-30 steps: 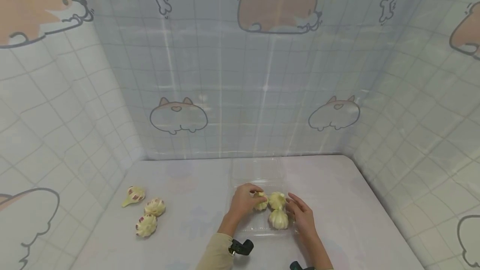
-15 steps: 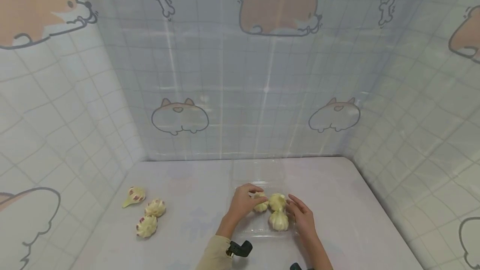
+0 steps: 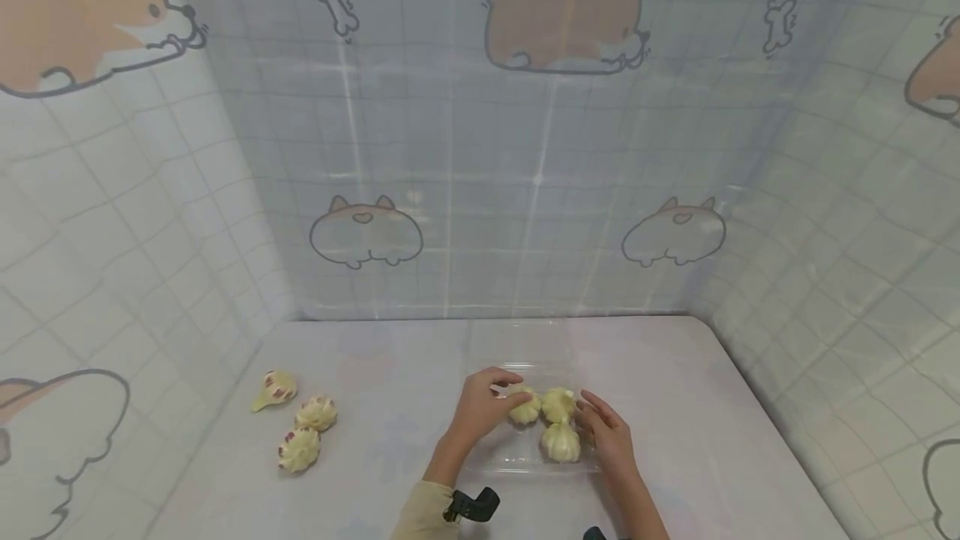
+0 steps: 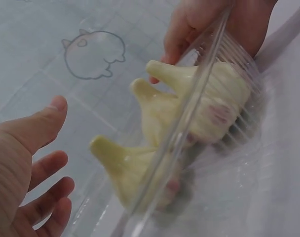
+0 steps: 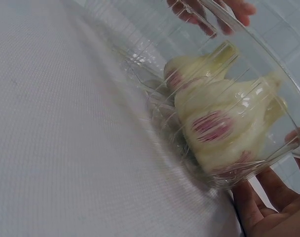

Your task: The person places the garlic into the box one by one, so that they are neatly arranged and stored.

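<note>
Three garlic bulbs sit in a clear plastic container [image 3: 501,452]: one on the left [image 3: 527,408], one at the back right, one at the front right [image 3: 561,443]. My left hand [image 3: 477,407] hovers over the left bulb, fingers loosely bent; in the left wrist view a gap separates its fingertips from that garlic bulb [image 4: 132,170]. My right hand [image 3: 611,436] holds the container's right side. In the right wrist view its fingers [image 5: 278,190] lie outside the wall, with a fingertip showing beyond the rim. Pinkish patches mark the bulbs' lower sides.
Three more garlic bulbs, one at the back [image 3: 277,388], one in the middle [image 3: 317,413] and one in front [image 3: 298,449], lie on the table's left. The container's clear lid [image 3: 517,342] lies folded back behind it. Patterned curtains [image 3: 487,257] enclose the table.
The head view has shifted slightly. Both hands and all the bulbs stay almost where they were, with the left hand still above the left bulb.
</note>
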Available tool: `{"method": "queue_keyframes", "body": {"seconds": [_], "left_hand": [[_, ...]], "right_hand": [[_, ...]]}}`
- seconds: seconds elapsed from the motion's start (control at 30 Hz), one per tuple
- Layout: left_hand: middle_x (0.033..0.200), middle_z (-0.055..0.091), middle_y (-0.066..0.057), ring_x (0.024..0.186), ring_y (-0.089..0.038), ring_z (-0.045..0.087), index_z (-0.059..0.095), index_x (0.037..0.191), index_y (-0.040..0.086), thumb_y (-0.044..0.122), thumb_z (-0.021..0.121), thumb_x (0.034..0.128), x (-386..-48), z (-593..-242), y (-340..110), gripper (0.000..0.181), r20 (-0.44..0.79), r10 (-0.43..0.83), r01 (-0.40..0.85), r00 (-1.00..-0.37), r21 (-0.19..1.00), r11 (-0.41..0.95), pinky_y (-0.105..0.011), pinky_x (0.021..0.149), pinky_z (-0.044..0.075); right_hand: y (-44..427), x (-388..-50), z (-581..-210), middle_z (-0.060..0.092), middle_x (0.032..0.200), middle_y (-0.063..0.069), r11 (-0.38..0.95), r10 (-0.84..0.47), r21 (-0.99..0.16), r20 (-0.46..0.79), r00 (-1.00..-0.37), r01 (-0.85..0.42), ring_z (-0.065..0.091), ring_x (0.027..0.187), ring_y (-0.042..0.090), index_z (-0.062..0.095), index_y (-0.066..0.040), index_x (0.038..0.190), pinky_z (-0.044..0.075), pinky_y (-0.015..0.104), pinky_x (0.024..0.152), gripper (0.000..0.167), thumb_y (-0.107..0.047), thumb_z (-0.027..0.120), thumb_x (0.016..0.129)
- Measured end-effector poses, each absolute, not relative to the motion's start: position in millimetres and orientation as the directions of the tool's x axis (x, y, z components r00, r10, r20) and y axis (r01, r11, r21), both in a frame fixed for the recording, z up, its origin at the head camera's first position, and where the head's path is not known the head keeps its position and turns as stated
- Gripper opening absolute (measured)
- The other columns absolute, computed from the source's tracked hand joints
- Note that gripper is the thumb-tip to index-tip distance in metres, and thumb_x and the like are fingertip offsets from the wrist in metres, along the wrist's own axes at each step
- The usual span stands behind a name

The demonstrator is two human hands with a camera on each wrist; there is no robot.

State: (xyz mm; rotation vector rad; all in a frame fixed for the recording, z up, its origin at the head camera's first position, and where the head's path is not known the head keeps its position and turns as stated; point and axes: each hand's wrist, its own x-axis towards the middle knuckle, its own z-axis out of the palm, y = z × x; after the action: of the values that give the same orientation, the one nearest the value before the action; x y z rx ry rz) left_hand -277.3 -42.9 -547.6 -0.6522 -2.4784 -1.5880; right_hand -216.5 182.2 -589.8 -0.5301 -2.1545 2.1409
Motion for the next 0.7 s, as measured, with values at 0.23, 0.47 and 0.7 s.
{"method": "queue_keyframes", "body": {"seconds": [0.23,0.47,0.7], "left_hand": [[0.098,0.069,0.008,0.094,-0.029,0.064,0.075,0.101,0.018,0.031,0.08,0.0816,-272.7,-541.2,-58.6,0.024,0.354,0.26,0.431,-0.898,0.823,0.369,-0.036,0.074,0.054],[0.101,0.069,0.007,0.095,-0.027,0.064,0.074,0.107,0.018,0.04,0.075,0.0849,-265.3,-538.7,-74.7,0.031,0.351,0.256,0.426,-0.901,0.826,0.368,-0.044,0.076,0.053],[0.101,0.068,0.005,0.093,-0.017,0.063,0.073,0.107,0.017,0.041,0.071,0.0877,-258.2,-542.2,-97.2,0.031,0.343,0.202,0.397,-0.917,0.826,0.399,-0.037,0.076,0.054]], "right_hand": [[181.1,-219.2,-589.4,0.049,0.141,0.02,-0.029,0.282,-0.977,-0.212,-0.936,0.213,0.054,0.12,0.034,0.049,-0.013,0.142,0.046,0.044,0.097,0.043,-0.027,0.051,0.101],[181.3,-218.3,-587.8,0.049,0.139,0.021,-0.045,0.289,-0.975,-0.223,-0.931,0.219,0.055,0.119,0.034,0.048,-0.011,0.142,0.046,0.044,0.096,0.044,-0.025,0.051,0.101],[180.1,-216.9,-582.3,0.048,0.139,0.022,-0.04,0.289,-0.97,-0.24,-0.927,0.239,0.054,0.12,0.035,0.047,-0.011,0.143,0.047,0.043,0.096,0.047,-0.028,0.053,0.1]]}}
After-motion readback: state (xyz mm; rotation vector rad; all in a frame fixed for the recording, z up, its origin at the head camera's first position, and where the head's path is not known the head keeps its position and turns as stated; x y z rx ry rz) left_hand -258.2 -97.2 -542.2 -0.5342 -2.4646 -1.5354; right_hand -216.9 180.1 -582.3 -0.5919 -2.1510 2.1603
